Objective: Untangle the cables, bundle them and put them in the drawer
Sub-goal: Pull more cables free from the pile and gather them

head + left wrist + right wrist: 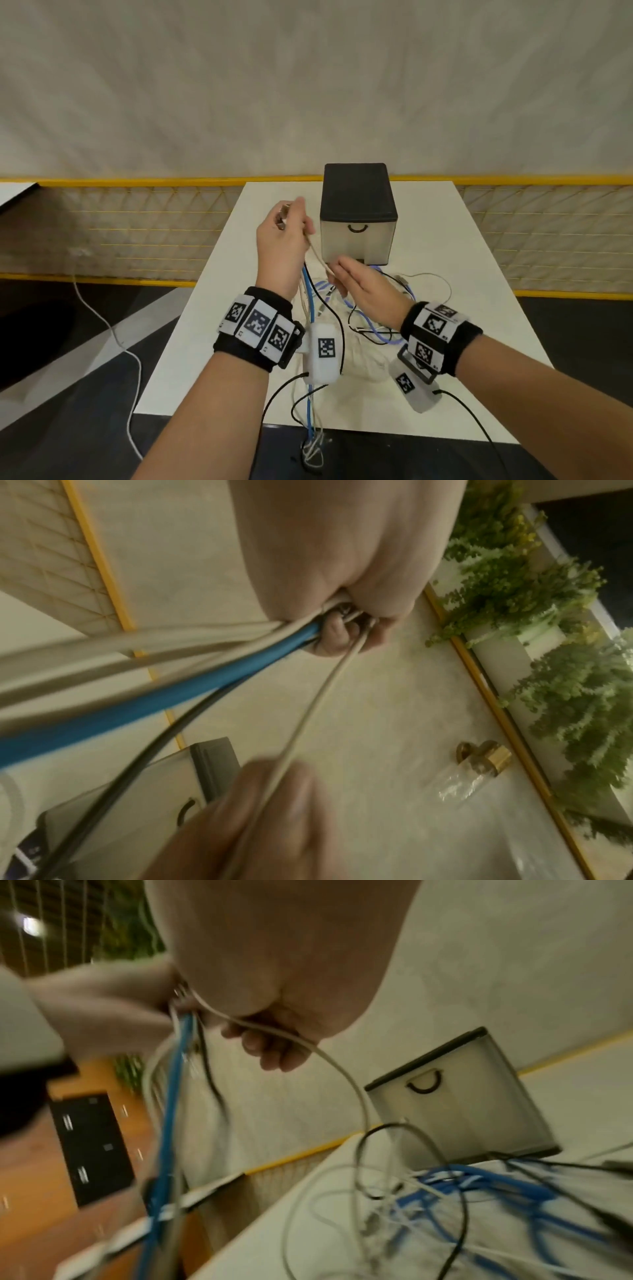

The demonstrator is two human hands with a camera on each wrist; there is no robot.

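Floor left of the table: a thin white cord (102, 322) trails across the dark floor. Behind it, a yellow-framed mesh barrier (137, 226).

Left hand (282, 246) raised above the white table (479, 308), left of the drawer box, fingers curled tight around a bunch of cables. Left wrist view shows the bunch leaving the fist: a blue cable (164, 696), a black cable (164, 739), thick beige cables (103, 647) and one thin beige cable (318, 696). These hang down past the table's near edge; loose ends dangle below it in the head view.

The thin beige cable runs from the left fist down to the right hand (363, 291), which sits lower, just in front of the drawer box, above the tangle. Right fingers (270, 1047) curl around this cable, pinching it; cable slack between the two hands.

Tangle of cables (376, 318) lies on the table between the wrists and the box: blue, black and white loops, mixed and overlapping, spreading right.

Drawer box (358, 219), black top, translucent front with a black curved handle (357, 229), stands at table centre-rear; drawer closed. Cables touch its base on the near side.

Wrist bands with printed markers on both forearms. Plants (514, 588) along a ledge in the left wrist view, blurred.
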